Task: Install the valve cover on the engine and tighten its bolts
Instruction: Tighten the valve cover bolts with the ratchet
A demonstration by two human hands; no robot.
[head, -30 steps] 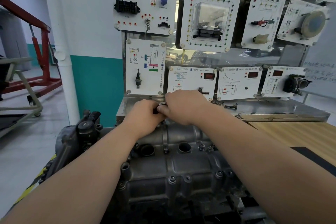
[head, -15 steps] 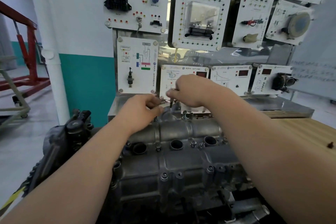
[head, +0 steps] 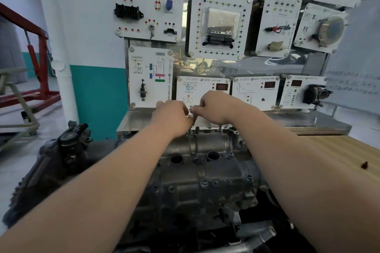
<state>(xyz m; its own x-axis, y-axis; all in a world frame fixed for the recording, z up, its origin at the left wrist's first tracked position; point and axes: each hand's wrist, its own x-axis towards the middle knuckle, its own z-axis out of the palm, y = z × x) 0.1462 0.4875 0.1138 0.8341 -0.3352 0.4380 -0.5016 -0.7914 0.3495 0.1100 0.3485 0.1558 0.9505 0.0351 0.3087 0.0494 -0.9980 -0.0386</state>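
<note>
- A small dark bolt is pinched between the curled thumb and forefinger of the right hand. Its long axis is upright, with the tip pointing down at the far edge of the valve cover.
- The left hand is held just beside the right one, left of the bolt, with its fingers curled under. Whether anything is gripped by it cannot be told.
- The hole aimed at is judged to lie straight below the bolt, hidden behind the hands; the right hand is the nearer.
- The valve cover is seated on the engine. It is grimy grey cast metal with two round wells open along its middle.
- Standing bolts are seen proud of the far edge and are judged not yet tightened.
</note>
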